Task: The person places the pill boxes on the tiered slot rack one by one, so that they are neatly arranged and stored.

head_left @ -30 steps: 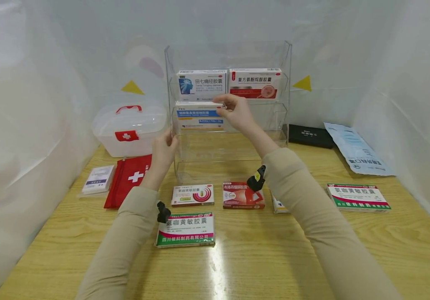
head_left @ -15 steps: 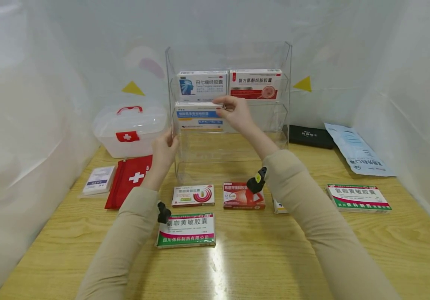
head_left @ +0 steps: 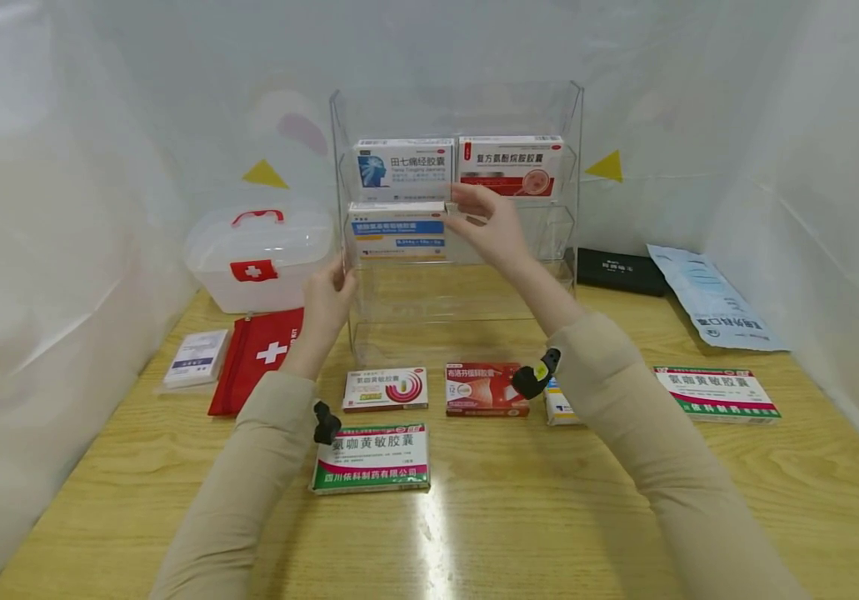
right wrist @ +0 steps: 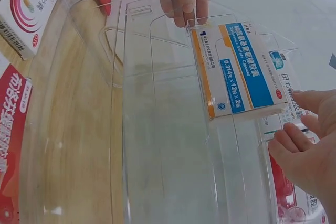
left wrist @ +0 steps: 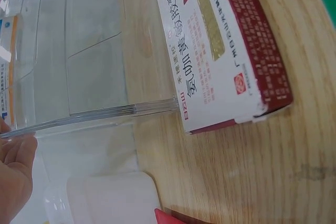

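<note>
A clear tiered rack (head_left: 466,300) stands on the table, and my left hand (head_left: 327,300) pinches its left side edge; the left wrist view shows that hand (left wrist: 16,174) at the panel. A white medicine box with blue bands (head_left: 397,237) stands in the second tier at the left. Just off that box's right end is my right hand (head_left: 492,229), fingers extended and holding nothing; the right wrist view shows a small gap between the hand (right wrist: 310,140) and the box (right wrist: 236,69). On the top tier are a white-and-blue medicine box (head_left: 404,171) and a white-and-red one (head_left: 510,168).
Before the rack lie a white-and-pink box (head_left: 386,390), a red box (head_left: 477,390), a partly covered box (head_left: 560,407) and green-and-white boxes (head_left: 372,460) (head_left: 717,395). A first-aid case (head_left: 264,258) and red pouch (head_left: 258,358) stand left; a black case (head_left: 619,272) and mask packet (head_left: 714,296) lie right.
My right hand has let go of the blue-banded medicine box and moved slightly right, its fingers spreading. The box stays in the second tier. My left hand keeps its hold on the rack.
</note>
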Available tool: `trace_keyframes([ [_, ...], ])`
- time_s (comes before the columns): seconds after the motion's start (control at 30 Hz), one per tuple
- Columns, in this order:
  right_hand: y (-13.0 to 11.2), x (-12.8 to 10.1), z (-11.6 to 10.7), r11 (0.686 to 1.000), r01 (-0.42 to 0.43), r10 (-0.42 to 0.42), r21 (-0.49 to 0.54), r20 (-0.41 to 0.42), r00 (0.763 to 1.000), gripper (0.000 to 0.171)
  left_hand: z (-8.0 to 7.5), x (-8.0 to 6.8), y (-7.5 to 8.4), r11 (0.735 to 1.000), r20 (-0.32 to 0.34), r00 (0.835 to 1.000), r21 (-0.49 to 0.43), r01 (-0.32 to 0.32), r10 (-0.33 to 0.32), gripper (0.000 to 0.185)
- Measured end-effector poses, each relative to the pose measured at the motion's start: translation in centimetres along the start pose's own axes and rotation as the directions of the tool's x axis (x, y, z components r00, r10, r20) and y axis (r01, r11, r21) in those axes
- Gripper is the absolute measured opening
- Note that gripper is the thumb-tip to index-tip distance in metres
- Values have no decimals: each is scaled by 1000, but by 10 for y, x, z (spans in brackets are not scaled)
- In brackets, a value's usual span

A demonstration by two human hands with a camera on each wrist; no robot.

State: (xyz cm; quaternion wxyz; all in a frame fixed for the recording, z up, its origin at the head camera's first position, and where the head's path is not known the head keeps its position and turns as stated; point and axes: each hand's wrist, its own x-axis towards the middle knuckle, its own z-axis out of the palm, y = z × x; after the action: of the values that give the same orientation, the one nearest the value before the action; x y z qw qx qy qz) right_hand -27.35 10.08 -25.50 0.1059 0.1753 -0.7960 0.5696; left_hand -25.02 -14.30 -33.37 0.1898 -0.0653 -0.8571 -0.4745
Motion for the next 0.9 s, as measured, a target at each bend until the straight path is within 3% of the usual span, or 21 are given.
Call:
trace_keyframes([
  [0.17,4,-19,-10,997,-73,72,35,43,997,53,1,-1,0,1000,6,1000,-1,1,-1,44],
  [0.4,10,-55,-18,984,-172,162,46,160,974,58,0,-2,0,1000,12,1000,13,7,-7,44],
  [0.67,10,-90,-16,977,-212,208,-7,243,948,64,0,-1,0,1000,14,1000,6,5,-5,44],
  [0.9,13,-119,-8,983,-183,176,-6,317,932,64,-1,-2,2,1000,20,1000,-4,9,-9,45],
])
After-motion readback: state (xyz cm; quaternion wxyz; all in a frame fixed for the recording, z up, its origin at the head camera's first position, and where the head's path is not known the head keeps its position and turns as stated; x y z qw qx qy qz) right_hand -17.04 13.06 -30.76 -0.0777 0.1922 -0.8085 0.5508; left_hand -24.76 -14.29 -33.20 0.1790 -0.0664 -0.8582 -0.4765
